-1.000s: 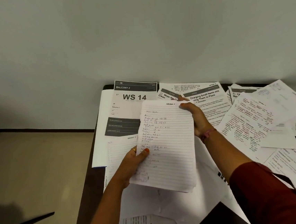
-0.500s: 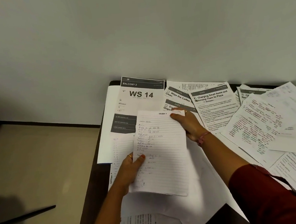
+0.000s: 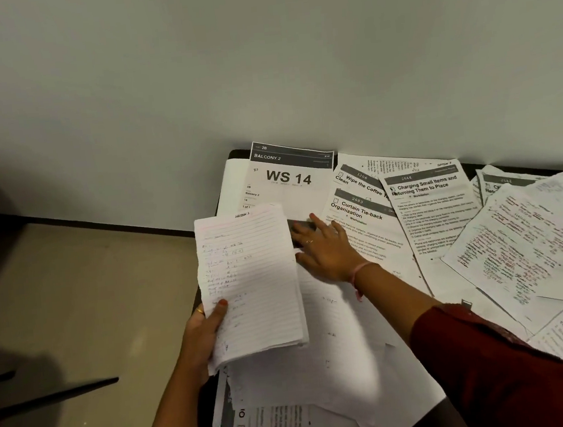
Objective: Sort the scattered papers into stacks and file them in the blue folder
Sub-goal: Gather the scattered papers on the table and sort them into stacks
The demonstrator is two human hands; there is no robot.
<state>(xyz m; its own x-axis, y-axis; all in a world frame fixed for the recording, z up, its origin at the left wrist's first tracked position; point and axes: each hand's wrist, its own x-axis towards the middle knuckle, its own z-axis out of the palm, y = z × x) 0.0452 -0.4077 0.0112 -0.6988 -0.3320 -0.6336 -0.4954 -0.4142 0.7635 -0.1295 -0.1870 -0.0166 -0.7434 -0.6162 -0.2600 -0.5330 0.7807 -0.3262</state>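
My left hand [image 3: 205, 337] grips a small stack of lined handwritten sheets [image 3: 250, 281] by the lower left edge, held over the table's left side. My right hand [image 3: 324, 247] lies flat with fingers spread on the papers just right of that stack, touching a lined sheet [image 3: 327, 308] and the "WS 14" sheet [image 3: 287, 181]. Printed sheets "Curtain Tie-back Organization" [image 3: 374, 225] and "Charging Small Items" [image 3: 430, 205] lie behind my right hand. Handwritten pages with red marks [image 3: 517, 245] cover the right. No blue folder is in view.
The dark table [image 3: 207, 416] stands against a pale wall [image 3: 258, 60], its left edge beside beige floor [image 3: 85, 301]. More white sheets overlap near the front edge [image 3: 293, 422]. A dark thin object [image 3: 57, 395] lies on the floor at left.
My right hand let go of the lined stack's top corner and went down flat onto the papers on the table. My left hand carried the stack a little to the left.
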